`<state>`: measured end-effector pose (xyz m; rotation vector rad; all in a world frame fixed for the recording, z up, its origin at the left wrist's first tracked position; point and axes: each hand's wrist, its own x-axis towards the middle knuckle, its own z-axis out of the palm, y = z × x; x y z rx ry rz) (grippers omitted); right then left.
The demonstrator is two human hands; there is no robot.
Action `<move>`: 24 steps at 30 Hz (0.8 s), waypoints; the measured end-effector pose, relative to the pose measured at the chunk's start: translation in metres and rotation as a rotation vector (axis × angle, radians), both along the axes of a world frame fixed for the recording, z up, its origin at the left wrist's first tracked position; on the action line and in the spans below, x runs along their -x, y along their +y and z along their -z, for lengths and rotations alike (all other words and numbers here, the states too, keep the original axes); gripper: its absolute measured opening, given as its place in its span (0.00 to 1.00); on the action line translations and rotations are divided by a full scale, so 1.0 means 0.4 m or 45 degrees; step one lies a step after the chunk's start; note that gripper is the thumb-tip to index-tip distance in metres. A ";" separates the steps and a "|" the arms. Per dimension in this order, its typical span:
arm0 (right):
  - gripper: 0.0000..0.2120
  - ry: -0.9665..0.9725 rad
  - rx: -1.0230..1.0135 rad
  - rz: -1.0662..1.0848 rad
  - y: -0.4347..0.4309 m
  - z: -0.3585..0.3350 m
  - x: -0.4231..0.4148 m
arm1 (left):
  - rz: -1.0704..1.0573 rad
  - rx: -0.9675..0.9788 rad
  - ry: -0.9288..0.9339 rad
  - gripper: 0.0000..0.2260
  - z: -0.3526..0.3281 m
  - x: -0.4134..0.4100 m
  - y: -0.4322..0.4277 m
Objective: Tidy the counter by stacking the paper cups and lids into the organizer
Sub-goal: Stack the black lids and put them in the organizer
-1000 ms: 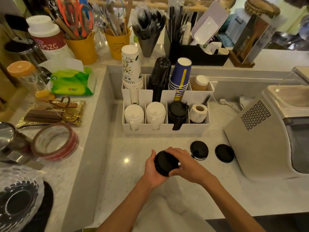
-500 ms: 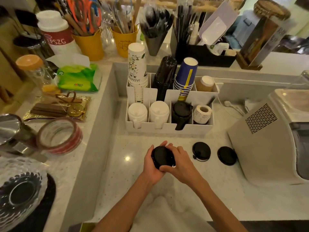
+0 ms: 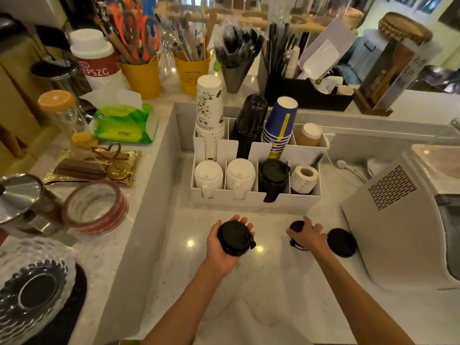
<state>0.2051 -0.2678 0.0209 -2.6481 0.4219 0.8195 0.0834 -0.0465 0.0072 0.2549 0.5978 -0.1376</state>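
My left hand cups a small stack of black lids above the lower counter. My right hand lies over a second black lid that rests on the counter, fingers curled on its edge. A third black lid lies flat just to its right. The white organizer stands behind, with white lids, more white lids and black lids in its front slots. Floral cups, black cups and blue cups are stacked in its back slots.
A label roll fills the organizer's right front slot. A white machine stands close on the right. The raised ledge on the left holds tape rolls, a gold tray, wipes and yellow utensil buckets.
My right hand let go of the lid stack and moved right onto the lid lying on the counter. My left hand now holds the stack alone.
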 end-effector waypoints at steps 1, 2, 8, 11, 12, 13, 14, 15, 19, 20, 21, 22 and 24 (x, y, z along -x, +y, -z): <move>0.39 -0.022 0.015 -0.003 -0.004 0.013 0.005 | -0.012 0.005 0.003 0.22 -0.005 0.001 0.002; 0.37 -0.065 0.024 -0.005 -0.006 0.019 0.009 | -0.016 0.010 0.006 0.22 -0.009 0.002 0.006; 0.30 -0.259 -0.650 -0.254 0.077 -0.119 0.015 | 0.053 -0.050 0.089 0.22 -0.038 0.007 0.019; 0.33 -0.155 -0.785 -0.627 0.135 -0.249 0.043 | 0.068 -0.078 0.113 0.22 -0.044 -0.002 0.032; 0.34 -0.130 -0.786 -0.753 0.152 -0.285 0.055 | 0.074 -0.081 0.100 0.22 -0.046 -0.004 0.035; 0.34 -0.127 -0.774 -0.880 0.166 -0.315 0.068 | 0.083 -0.076 0.078 0.22 -0.048 -0.005 0.037; 0.36 -0.135 -0.745 -1.007 0.180 -0.340 0.080 | 0.096 -0.070 0.053 0.22 -0.049 -0.006 0.039; 0.37 -0.147 -0.698 -1.134 0.193 -0.357 0.092 | 0.108 -0.067 0.030 0.23 -0.052 -0.005 0.038; 0.38 -0.147 -0.567 -1.504 0.219 -0.386 0.124 | 0.151 -0.022 -0.063 0.24 -0.067 0.013 0.030; 0.38 -0.131 -0.562 -1.551 0.222 -0.387 0.127 | 0.165 -0.019 -0.082 0.23 -0.072 0.017 0.026; 0.39 -0.109 -0.561 -1.587 0.225 -0.387 0.128 | 0.181 -0.024 -0.099 0.22 -0.078 0.020 0.023; 0.39 -0.084 -0.558 -1.610 0.227 -0.386 0.130 | 0.198 -0.041 -0.115 0.21 -0.084 0.022 0.019; 0.40 -0.052 -0.540 -1.635 0.227 -0.379 0.132 | 0.230 -0.089 -0.124 0.20 -0.092 0.023 0.014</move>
